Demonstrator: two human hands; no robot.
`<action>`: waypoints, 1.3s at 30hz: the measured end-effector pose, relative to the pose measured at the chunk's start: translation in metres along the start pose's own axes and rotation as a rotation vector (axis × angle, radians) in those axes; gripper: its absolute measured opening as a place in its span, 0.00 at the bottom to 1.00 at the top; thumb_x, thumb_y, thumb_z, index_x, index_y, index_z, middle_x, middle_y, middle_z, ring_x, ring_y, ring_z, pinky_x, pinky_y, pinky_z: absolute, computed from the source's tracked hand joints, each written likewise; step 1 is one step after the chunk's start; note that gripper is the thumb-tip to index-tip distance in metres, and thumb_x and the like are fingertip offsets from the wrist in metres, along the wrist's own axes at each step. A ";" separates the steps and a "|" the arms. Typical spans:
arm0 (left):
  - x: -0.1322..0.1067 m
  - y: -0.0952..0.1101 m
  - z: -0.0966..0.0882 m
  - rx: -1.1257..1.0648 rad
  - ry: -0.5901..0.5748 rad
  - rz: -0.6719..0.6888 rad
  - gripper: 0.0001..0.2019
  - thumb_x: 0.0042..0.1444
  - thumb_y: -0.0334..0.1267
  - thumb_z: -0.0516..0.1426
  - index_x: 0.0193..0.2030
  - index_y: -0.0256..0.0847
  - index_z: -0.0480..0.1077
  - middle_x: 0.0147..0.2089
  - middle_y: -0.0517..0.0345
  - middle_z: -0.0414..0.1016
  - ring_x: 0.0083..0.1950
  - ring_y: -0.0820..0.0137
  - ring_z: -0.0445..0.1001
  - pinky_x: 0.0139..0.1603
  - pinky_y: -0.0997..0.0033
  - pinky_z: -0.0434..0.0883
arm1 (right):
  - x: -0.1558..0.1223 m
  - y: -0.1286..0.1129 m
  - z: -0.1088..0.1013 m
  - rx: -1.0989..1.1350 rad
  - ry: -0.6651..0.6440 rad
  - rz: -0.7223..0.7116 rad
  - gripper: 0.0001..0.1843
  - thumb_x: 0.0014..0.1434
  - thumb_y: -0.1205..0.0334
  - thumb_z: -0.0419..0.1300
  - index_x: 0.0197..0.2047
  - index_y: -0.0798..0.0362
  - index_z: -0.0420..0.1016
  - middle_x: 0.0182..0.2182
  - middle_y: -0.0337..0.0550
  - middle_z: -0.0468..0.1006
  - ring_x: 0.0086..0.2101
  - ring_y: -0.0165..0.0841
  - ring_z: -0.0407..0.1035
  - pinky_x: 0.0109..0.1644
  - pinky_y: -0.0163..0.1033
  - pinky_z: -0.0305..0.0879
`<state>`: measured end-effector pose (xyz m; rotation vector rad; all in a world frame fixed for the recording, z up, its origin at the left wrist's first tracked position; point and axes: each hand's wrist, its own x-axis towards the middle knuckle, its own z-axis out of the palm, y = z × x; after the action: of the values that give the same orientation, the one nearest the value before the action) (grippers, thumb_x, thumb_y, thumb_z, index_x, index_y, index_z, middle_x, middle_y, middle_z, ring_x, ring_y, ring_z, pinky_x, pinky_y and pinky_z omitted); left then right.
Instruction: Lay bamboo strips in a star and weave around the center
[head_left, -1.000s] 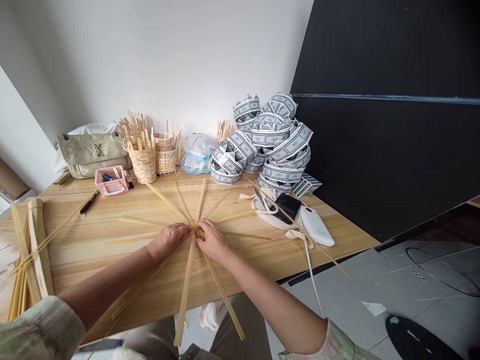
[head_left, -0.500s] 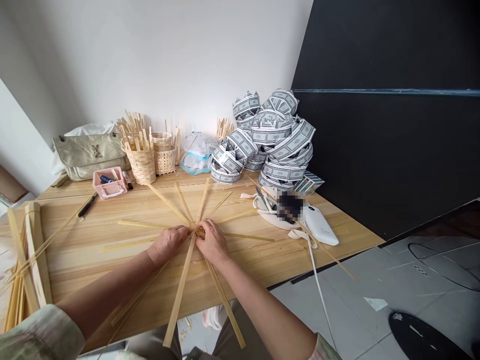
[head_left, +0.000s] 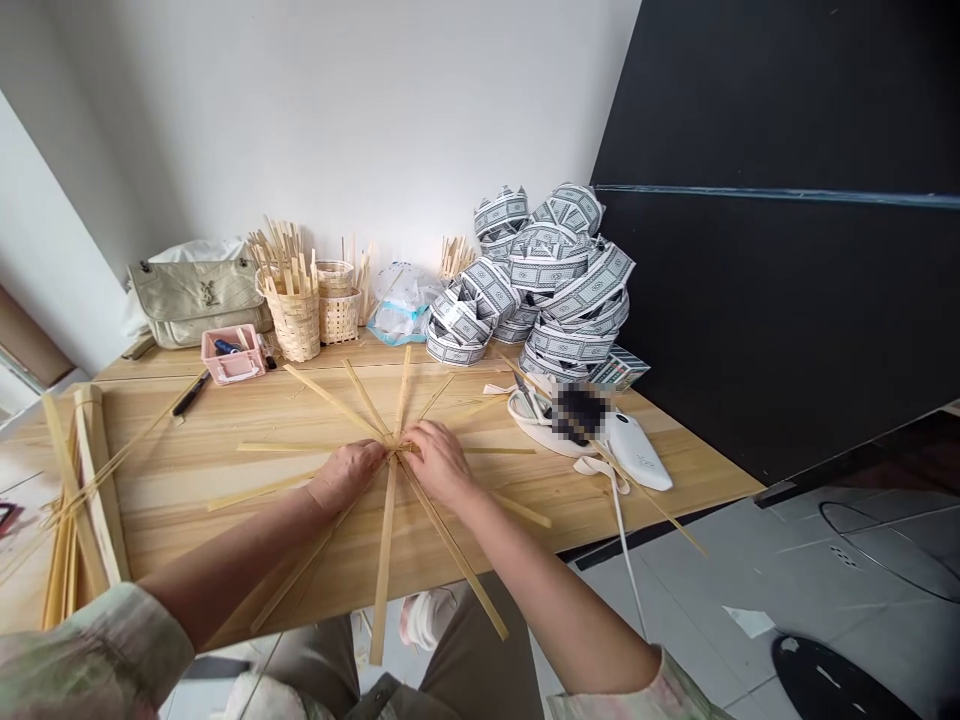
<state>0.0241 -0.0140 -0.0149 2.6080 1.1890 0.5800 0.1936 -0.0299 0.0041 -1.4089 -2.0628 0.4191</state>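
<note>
Several long bamboo strips [head_left: 385, 550] lie crossed in a star on the wooden table [head_left: 187, 470], meeting at one centre. My left hand [head_left: 351, 472] rests on the left side of that centre with its fingers curled down onto the strips. Just right of the crossing, my right hand [head_left: 440, 464] has its fingers closed on the strips. The two hands almost touch. Fingertips are hidden under the knuckles.
Two woven baskets [head_left: 296, 322] full of strips stand at the back, beside a pink box [head_left: 231, 354], a beige handbag [head_left: 196, 296] and a pile of patterned paper rings [head_left: 547, 290]. A bundle of bamboo [head_left: 75, 500] lies at the left edge. A white device [head_left: 636, 450] sits right.
The star of strips has turned slightly under my hands; the strips hanging over the near edge have shifted. Both hands stay at the centre.
</note>
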 end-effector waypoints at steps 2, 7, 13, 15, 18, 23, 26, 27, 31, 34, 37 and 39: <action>0.001 0.003 0.001 0.014 0.017 -0.026 0.10 0.55 0.29 0.45 0.29 0.36 0.65 0.29 0.56 0.70 0.31 0.70 0.70 0.32 0.73 0.66 | 0.002 -0.006 0.000 -0.023 0.007 0.019 0.08 0.48 0.73 0.55 0.32 0.53 0.69 0.36 0.44 0.69 0.41 0.34 0.62 0.48 0.40 0.57; 0.002 0.006 0.003 0.021 0.044 -0.058 0.08 0.53 0.29 0.46 0.28 0.36 0.65 0.26 0.57 0.69 0.28 0.71 0.68 0.30 0.74 0.65 | 0.010 -0.008 0.017 0.012 -0.085 0.022 0.08 0.44 0.72 0.57 0.31 0.53 0.68 0.29 0.37 0.71 0.32 0.28 0.65 0.36 0.32 0.60; 0.004 0.000 0.001 -0.025 0.059 -0.048 0.08 0.49 0.26 0.49 0.22 0.37 0.62 0.24 0.61 0.68 0.27 0.75 0.67 0.29 0.77 0.64 | 0.014 -0.008 0.023 -0.062 -0.115 0.048 0.03 0.45 0.69 0.57 0.26 0.54 0.69 0.27 0.38 0.69 0.30 0.29 0.64 0.32 0.31 0.57; 0.005 -0.005 0.000 -0.036 0.055 -0.027 0.07 0.48 0.25 0.50 0.22 0.37 0.62 0.25 0.61 0.67 0.26 0.75 0.67 0.28 0.78 0.64 | 0.012 -0.012 0.024 -0.102 -0.111 0.043 0.03 0.47 0.68 0.55 0.26 0.53 0.69 0.27 0.39 0.68 0.30 0.30 0.63 0.32 0.32 0.56; 0.010 -0.011 -0.003 -0.049 0.040 0.020 0.07 0.46 0.26 0.53 0.20 0.37 0.62 0.32 0.57 0.67 0.30 0.75 0.68 0.31 0.77 0.65 | 0.007 -0.018 0.025 -0.151 -0.115 0.017 0.08 0.51 0.69 0.51 0.27 0.51 0.70 0.28 0.39 0.68 0.31 0.31 0.63 0.33 0.34 0.55; 0.019 -0.012 -0.017 -0.062 -0.083 0.160 0.08 0.47 0.28 0.55 0.19 0.37 0.64 0.29 0.59 0.68 0.31 0.76 0.69 0.35 0.78 0.65 | 0.004 -0.016 0.023 -0.200 -0.137 -0.038 0.11 0.52 0.74 0.48 0.31 0.53 0.69 0.33 0.43 0.68 0.38 0.34 0.61 0.39 0.36 0.55; 0.019 -0.008 -0.023 -0.044 -0.126 0.216 0.06 0.48 0.27 0.53 0.24 0.38 0.67 0.29 0.59 0.69 0.35 0.72 0.69 0.42 0.74 0.64 | 0.007 -0.007 0.018 -0.194 -0.169 -0.071 0.11 0.52 0.76 0.48 0.31 0.53 0.69 0.34 0.43 0.67 0.38 0.34 0.61 0.40 0.36 0.55; 0.017 -0.007 -0.023 -0.037 -0.133 0.221 0.06 0.48 0.26 0.53 0.26 0.38 0.68 0.31 0.58 0.70 0.37 0.71 0.69 0.42 0.73 0.64 | 0.008 -0.004 0.016 -0.185 -0.182 -0.085 0.11 0.52 0.76 0.49 0.30 0.53 0.69 0.33 0.43 0.67 0.37 0.33 0.61 0.40 0.35 0.55; 0.012 -0.004 -0.020 -0.016 -0.145 0.210 0.08 0.51 0.26 0.50 0.30 0.38 0.68 0.36 0.54 0.70 0.40 0.70 0.68 0.41 0.74 0.65 | 0.010 0.001 0.009 -0.137 -0.217 -0.119 0.08 0.51 0.75 0.52 0.28 0.53 0.68 0.31 0.39 0.67 0.35 0.31 0.61 0.38 0.33 0.55; 0.012 -0.005 -0.020 -0.010 -0.177 0.208 0.07 0.50 0.25 0.50 0.29 0.37 0.68 0.37 0.55 0.70 0.39 0.70 0.69 0.40 0.75 0.65 | 0.011 0.001 0.007 -0.099 -0.225 -0.118 0.07 0.50 0.73 0.54 0.26 0.53 0.68 0.28 0.38 0.66 0.33 0.30 0.61 0.36 0.33 0.55; 0.016 -0.006 -0.024 -0.004 -0.216 0.208 0.07 0.48 0.24 0.51 0.27 0.38 0.66 0.36 0.56 0.70 0.37 0.72 0.69 0.37 0.77 0.64 | 0.011 0.002 0.006 -0.051 -0.223 -0.109 0.06 0.49 0.74 0.54 0.26 0.54 0.67 0.28 0.37 0.66 0.32 0.29 0.62 0.35 0.32 0.56; 0.016 -0.005 -0.026 0.002 -0.221 0.196 0.07 0.47 0.23 0.51 0.26 0.37 0.65 0.36 0.56 0.70 0.37 0.72 0.69 0.37 0.77 0.64 | 0.011 0.005 0.005 -0.019 -0.220 -0.100 0.07 0.47 0.75 0.55 0.29 0.54 0.67 0.28 0.36 0.67 0.32 0.28 0.62 0.35 0.31 0.57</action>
<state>0.0192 0.0025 0.0108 2.7236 0.8757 0.3129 0.1915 -0.0172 0.0006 -1.3133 -2.3068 0.5343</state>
